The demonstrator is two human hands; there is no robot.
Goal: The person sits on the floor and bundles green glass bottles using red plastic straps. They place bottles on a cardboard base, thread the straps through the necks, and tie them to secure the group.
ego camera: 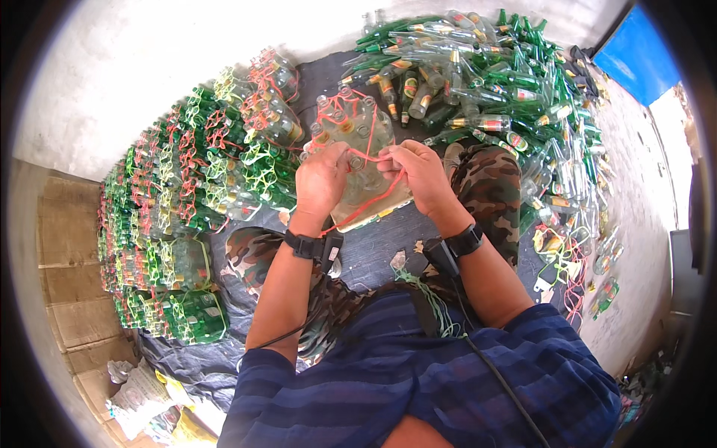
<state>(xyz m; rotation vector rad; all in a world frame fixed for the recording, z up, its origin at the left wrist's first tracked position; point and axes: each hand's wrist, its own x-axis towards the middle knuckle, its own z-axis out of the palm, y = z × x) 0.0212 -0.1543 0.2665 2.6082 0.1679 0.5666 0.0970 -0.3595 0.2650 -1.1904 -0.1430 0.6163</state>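
Note:
In front of me several clear glass bottles (pixel 363 131) stand upright in a tight group inside a shallow pale tray (pixel 372 215). Red plastic twine (pixel 369 200) loops around their necks. My left hand (pixel 323 178) is over the near left of the group, its fingers pinching the twine beside a bottle mouth. Opposite it, my right hand (pixel 417 172) grips the same twine between thumb and fingers. A short stretch runs taut between both hands, and a loose length slants down from the right hand towards my left wrist.
Tied bundles of green and clear bottles (pixel 185 168) are stacked on the left by the wall. Loose bottles (pixel 482 73) form a big heap at the back and right. Tangled twine (pixel 566 263) lies at the right. A dark sheet (pixel 369 260) covers the floor. Cardboard (pixel 73 274) lines the left wall.

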